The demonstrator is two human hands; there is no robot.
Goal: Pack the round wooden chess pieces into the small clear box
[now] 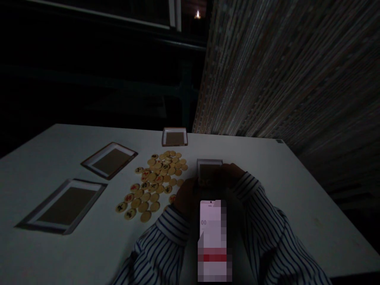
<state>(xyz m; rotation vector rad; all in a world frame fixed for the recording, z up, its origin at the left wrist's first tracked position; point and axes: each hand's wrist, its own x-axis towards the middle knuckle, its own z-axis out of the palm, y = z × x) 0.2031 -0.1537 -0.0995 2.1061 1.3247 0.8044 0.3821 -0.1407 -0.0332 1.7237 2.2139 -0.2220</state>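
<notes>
A heap of round wooden Chinese chess pieces (160, 174) lies on the table, some face up with red or black characters. Right of the heap, a shallow open box (209, 161) sits between my hands. My left hand (186, 194) is at its near left corner, close to the pieces. At the box's right side is my right hand (233, 174), seeming to touch the edge. Deep shadow hides the fingers of both, so their grip is unclear. Faint piece-like shapes show near the box's front. Below my hands, a lit phone (209, 221) shows a partly blurred screen.
Three more shallow boxes stand on the white table (297, 221): one at the back (174, 138), one at the left (111, 160), and a larger-looking one at the near left (67, 206). A string curtain (267, 71) hangs beyond the table's right back edge. The room is dark.
</notes>
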